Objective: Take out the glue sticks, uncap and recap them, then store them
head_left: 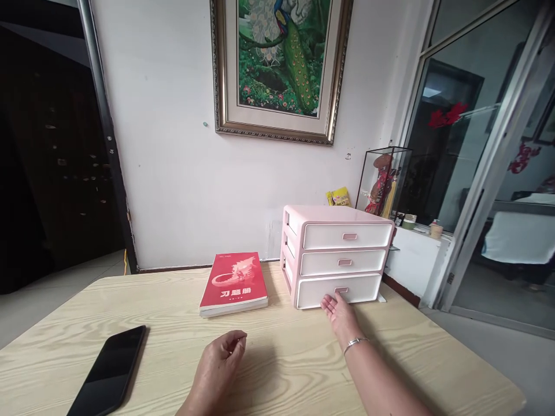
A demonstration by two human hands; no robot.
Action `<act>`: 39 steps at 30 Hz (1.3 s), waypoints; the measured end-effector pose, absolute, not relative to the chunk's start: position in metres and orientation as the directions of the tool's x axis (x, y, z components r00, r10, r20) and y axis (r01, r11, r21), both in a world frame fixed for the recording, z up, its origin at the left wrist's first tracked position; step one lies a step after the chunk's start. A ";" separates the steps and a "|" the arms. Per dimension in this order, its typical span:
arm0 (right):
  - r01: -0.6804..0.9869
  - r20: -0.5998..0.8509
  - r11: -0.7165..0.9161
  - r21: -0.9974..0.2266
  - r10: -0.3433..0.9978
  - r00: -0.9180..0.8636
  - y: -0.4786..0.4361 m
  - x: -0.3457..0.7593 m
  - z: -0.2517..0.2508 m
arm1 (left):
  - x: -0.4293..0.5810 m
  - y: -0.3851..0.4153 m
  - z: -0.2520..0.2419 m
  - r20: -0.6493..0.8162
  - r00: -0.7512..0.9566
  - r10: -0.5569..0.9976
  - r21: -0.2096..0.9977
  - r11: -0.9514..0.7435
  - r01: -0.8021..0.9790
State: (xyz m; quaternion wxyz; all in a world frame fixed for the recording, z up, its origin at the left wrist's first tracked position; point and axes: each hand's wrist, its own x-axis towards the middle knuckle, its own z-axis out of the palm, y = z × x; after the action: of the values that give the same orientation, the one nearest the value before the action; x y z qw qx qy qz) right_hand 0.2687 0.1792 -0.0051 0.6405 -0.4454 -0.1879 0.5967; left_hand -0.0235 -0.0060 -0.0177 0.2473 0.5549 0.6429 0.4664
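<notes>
A pink and white three-drawer box (336, 254) stands on the wooden table (281, 370), all drawers closed. My right hand (340, 312) reaches to the bottom drawer (338, 290), fingers stretched out and touching just under its handle, holding nothing. A silver bracelet sits on that wrist. My left hand (221, 355) rests on the table in front of me, fingers curled loosely inward, with nothing visible in them. A red book (234, 283) lies flat to the left of the drawer box.
A black phone (110, 370) lies face up at the table's near left. Behind are a white wall with a framed peacock picture (280, 63), a glass display case (384, 182) and a yellow packet (339, 197) on a ledge, and glass doors at right.
</notes>
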 end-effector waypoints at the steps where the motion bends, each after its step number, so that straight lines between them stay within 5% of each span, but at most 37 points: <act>1: -0.596 -0.303 -0.117 -0.795 0.927 0.222 0.176 0.266 -0.006 | -0.022 -0.007 -0.016 0.199 -0.255 0.946 0.872 -0.053 0.487; 5: -0.588 -0.355 -0.198 -0.784 0.920 0.165 0.154 0.237 -0.008 | -0.016 -0.010 -0.010 0.156 -0.286 0.945 0.932 -0.044 0.361; 10: -0.540 -0.356 -0.354 -0.763 0.928 -0.106 0.108 0.172 0.018 | -0.015 -0.008 0.020 0.028 -0.389 0.921 0.975 -0.111 -0.193; 15: -0.514 -0.038 -0.387 -0.765 0.825 -0.564 0.065 0.135 0.093 | -0.025 -0.016 0.095 0.210 -0.289 0.934 0.816 -0.331 -0.474; 20: -0.719 0.494 -0.264 -0.643 0.575 -0.652 0.034 0.145 0.154 | -0.032 -0.052 0.163 0.638 -0.076 0.766 0.625 -0.573 -0.531; 23: -0.782 0.642 -0.226 -0.581 0.464 -0.610 0.018 0.158 0.172 | -0.032 -0.070 0.175 0.830 0.042 0.556 0.476 -0.669 -0.570; 27: -0.803 0.703 -0.164 -0.573 0.407 -0.584 0.014 0.159 0.182 | -0.032 -0.068 0.169 0.883 0.103 0.458 0.422 -0.681 -0.599; 32: -0.776 0.668 -0.168 -0.608 0.420 -0.614 0.037 0.139 0.169 | -0.048 -0.041 0.158 0.818 0.118 0.563 0.519 -0.634 -0.573; 39: -0.733 0.646 -0.143 -0.665 0.384 -0.660 0.053 0.135 0.160 | -0.061 -0.030 0.156 0.834 0.110 0.540 0.505 -0.670 -0.544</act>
State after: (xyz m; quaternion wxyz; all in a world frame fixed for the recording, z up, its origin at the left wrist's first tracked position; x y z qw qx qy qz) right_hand 0.1354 0.0534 0.1597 0.3786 0.1634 -0.5340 0.7381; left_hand -0.0608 -0.0297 0.1562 0.4064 0.6245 -0.0017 0.6670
